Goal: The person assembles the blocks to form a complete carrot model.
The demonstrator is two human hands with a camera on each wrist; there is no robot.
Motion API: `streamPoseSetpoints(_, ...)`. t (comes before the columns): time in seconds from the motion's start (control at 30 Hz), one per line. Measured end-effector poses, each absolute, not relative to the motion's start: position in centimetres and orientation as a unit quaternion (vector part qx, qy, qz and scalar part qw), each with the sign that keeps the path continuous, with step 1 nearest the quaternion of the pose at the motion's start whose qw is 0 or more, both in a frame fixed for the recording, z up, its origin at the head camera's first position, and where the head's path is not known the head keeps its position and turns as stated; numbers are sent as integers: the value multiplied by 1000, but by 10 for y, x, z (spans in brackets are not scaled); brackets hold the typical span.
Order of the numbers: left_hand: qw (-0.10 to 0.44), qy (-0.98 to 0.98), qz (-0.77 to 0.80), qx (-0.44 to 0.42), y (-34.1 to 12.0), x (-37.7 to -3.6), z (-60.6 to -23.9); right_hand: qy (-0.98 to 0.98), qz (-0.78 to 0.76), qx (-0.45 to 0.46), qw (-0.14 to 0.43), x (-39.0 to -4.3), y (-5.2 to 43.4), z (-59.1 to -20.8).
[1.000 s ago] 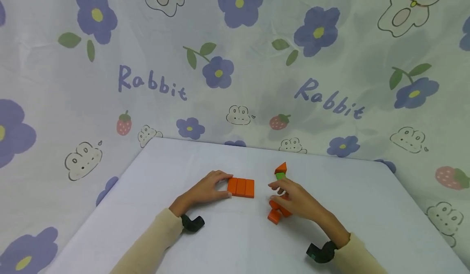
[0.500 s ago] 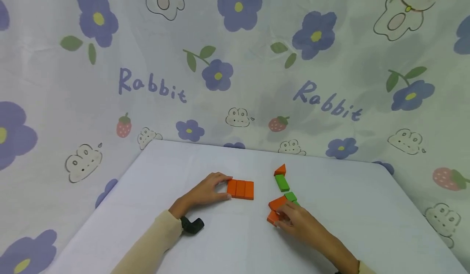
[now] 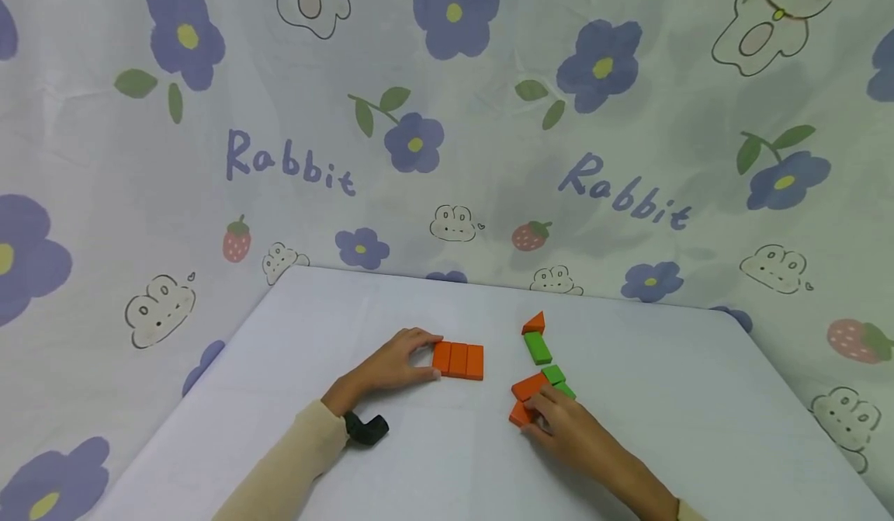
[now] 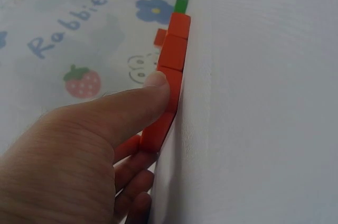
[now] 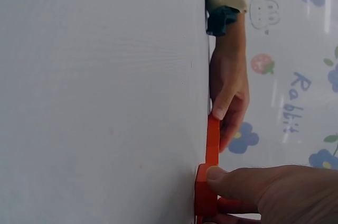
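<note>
Head: the left hand (image 3: 394, 362) pinches the end of a row of orange blocks (image 3: 458, 360); the right hand (image 3: 569, 425) grips an orange block (image 3: 519, 415) near green blocks (image 3: 553, 374); left wrist: thumb against the row; right wrist: thumb on the gripped block.

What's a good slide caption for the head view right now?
Left grip holds a row of orange blocks, right grip pinches another orange block, green blocks nearby.
</note>
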State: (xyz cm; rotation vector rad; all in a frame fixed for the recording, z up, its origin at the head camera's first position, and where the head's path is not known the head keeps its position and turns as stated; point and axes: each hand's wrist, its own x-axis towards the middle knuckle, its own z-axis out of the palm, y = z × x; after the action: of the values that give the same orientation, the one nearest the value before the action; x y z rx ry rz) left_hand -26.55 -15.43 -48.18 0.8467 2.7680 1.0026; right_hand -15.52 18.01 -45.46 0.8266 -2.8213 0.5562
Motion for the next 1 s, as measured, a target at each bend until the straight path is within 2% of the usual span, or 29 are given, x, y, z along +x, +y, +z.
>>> streamPoseSetpoints(0.3, 37, 900, 335, 275, -155, -264, -479, -945, 176, 266, 73, -156, 178, -456)
streamPoseSetpoints(0.53, 37, 901, 330, 279, -154, -265, -482, -937, 183, 298, 23, -156, 182, -453)
streamPoseSetpoints(0.8, 33, 903, 327, 279, -155, -265, -483, -918, 177, 355, 0, -154, 190, -438)
streamPoseSetpoints(1.0, 40, 903, 328, 273, -155, -265, -482, -918, 195, 346, -24, -155, 191, -438)
